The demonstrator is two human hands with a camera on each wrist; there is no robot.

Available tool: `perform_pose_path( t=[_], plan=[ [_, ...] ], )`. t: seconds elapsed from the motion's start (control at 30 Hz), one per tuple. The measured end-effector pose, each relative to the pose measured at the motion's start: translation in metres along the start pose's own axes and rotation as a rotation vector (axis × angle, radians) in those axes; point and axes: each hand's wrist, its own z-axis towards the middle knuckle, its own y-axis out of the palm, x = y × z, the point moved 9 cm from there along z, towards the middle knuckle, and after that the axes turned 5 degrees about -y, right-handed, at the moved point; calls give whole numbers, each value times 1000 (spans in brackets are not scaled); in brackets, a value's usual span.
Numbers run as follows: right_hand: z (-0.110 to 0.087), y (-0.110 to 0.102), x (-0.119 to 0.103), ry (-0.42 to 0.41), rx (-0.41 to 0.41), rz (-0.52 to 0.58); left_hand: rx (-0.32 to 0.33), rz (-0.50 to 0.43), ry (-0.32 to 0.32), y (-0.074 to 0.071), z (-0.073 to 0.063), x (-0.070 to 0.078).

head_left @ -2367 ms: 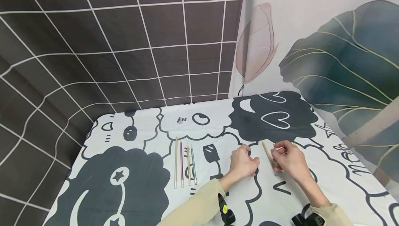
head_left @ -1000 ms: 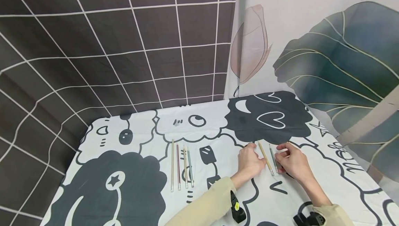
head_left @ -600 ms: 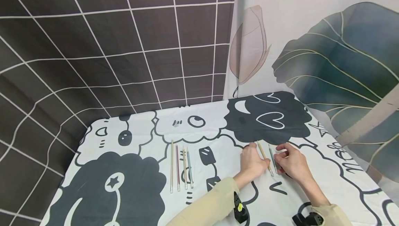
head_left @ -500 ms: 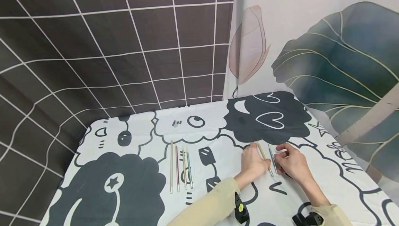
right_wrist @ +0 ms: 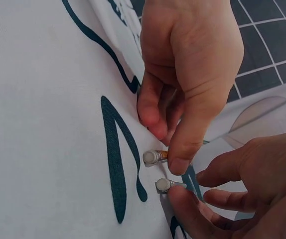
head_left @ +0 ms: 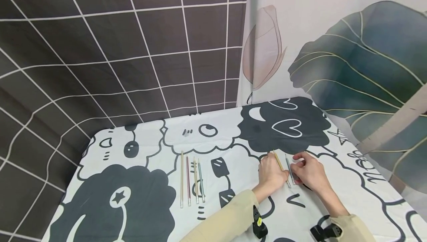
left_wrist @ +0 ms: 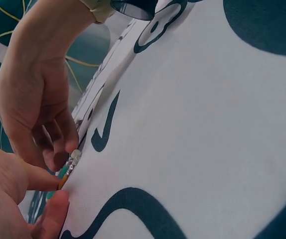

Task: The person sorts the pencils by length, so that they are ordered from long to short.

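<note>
Two pencils lie side by side near the table's right-hand part, eraser ends toward the person. My left hand (head_left: 271, 171) pinches the yellow pencil (head_left: 277, 159) near its eraser end, which also shows in the right wrist view as an orange-yellow pencil (right_wrist: 164, 155). Just right of it is a green pencil (head_left: 289, 166). My right hand (head_left: 310, 171) has its curled fingers and thumb about this one; in the right wrist view a digit touches it by its white eraser (right_wrist: 164, 185). The fingers partly hide both pencils.
To the left lies a row of several pencils, including a yellow pencil (head_left: 181, 179), a red pencil (head_left: 188, 182) and a blue-green pencil (head_left: 201, 181). A white tablecloth (head_left: 247, 177) with black cartoon print covers the table. A dark gridded curtain (head_left: 133, 49) hangs behind.
The green pencil has come into view beside the yellow one, under my right hand. My left hand has moved right and taken hold of the yellow pencil. The last half second shows little movement.
</note>
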Motion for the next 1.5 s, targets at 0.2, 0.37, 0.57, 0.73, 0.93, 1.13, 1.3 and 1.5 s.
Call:
perform_pose_path(
  t=[0.2, 0.37, 0.57, 0.73, 0.93, 1.13, 1.3, 1.5],
  plan=[
    [2, 3, -2, -27, 4, -37, -8, 30, -35, 2, 1, -2],
    [5, 3, -4, -62, 15, -80, 12, 39, -9, 0, 2, 0],
    [6, 5, -4, -62, -5, -115, -12, 78, -25, 3, 1, 0],
    [6, 6, -4, -44, -18, -118, -10, 129, -30, 4, -2, 1],
    [6, 7, -4, -30, -34, -135, -25, 187, -39, 7, -2, 1],
    [6, 5, -4, -50, -18, -166, -55, 178, -54, 9, -1, -1],
    [2, -2, -3, -61, 53, -145, -60, 35, 16, 5, -3, -2],
    [0, -6, -4, -85, 106, -135, -42, -56, 58, 2, -6, -5]
  ],
)
